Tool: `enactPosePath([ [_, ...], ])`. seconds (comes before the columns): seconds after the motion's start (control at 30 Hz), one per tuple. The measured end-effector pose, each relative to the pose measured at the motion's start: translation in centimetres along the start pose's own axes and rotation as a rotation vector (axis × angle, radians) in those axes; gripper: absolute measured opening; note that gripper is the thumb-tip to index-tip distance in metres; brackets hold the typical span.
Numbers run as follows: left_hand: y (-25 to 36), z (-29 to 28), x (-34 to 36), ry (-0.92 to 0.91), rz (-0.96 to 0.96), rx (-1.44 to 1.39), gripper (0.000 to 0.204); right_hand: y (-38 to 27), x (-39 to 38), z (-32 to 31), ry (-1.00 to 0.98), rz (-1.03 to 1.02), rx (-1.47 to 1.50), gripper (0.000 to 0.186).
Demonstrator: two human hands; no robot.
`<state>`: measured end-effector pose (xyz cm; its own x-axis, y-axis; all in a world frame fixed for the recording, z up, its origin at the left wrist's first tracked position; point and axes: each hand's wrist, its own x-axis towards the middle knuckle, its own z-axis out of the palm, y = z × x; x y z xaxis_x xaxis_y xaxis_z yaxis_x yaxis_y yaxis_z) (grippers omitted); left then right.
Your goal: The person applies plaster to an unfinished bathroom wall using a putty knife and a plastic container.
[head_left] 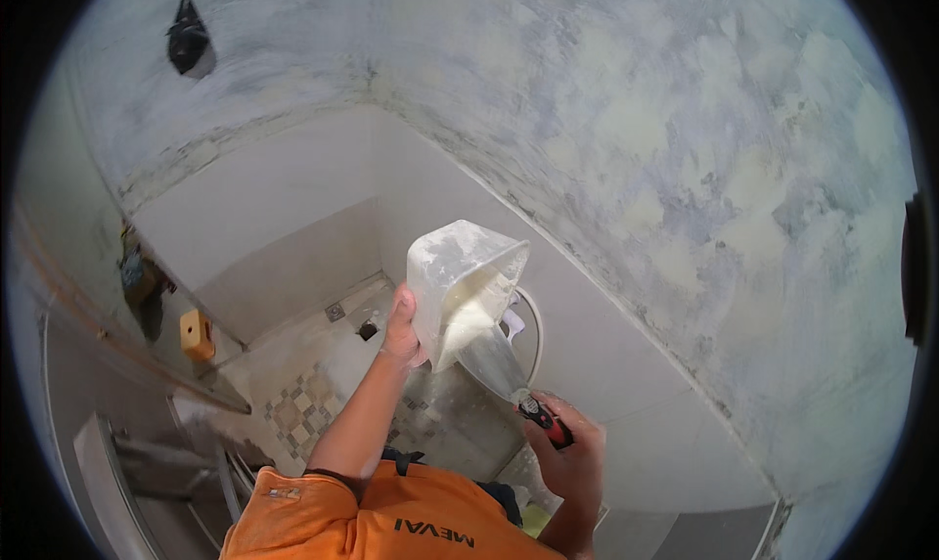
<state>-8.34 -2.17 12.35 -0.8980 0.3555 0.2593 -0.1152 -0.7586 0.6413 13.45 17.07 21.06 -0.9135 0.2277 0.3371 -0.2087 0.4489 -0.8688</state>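
Note:
My left hand (401,330) grips the side of a white plastic container (436,259), which is tilted with its opening toward the right and smeared with pale paste. Cream-white paste (469,320) lies at the container's lower lip. My right hand (572,445) holds a putty knife by its red-and-black handle (546,419). The wide metal blade (494,364) reaches up to the paste at the container's mouth; its tip is hidden by the paste.
Patchy plastered walls (743,169) rise above pale tiles (587,384). A dark object (188,37) hangs upper left. A yellow stool (196,335) stands left, a metal ladder (108,462) lower left. The mosaic floor (298,408) has a dark hole (368,329).

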Motion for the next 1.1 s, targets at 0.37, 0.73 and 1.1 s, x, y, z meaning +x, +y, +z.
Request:
enactPosePath([
  [0.37,-3.3,-2.3,3.9,-0.355,-0.47,-0.127,0.094,-5.4,-0.3,7.8,0.219,0.176,-0.583,0.039],
  [0.73,-10.9,2.8,-0.6,-0.514,-0.753,-0.254,0.088,-3.8,-5.1,8.9,0.305,0.462,-0.949,0.038],
  [1.1,-12.3,6.1,-5.6,-0.577,-0.912,-0.206,0.069,-6.9,-5.7,10.3,0.697,0.613,-0.925,0.042],
])
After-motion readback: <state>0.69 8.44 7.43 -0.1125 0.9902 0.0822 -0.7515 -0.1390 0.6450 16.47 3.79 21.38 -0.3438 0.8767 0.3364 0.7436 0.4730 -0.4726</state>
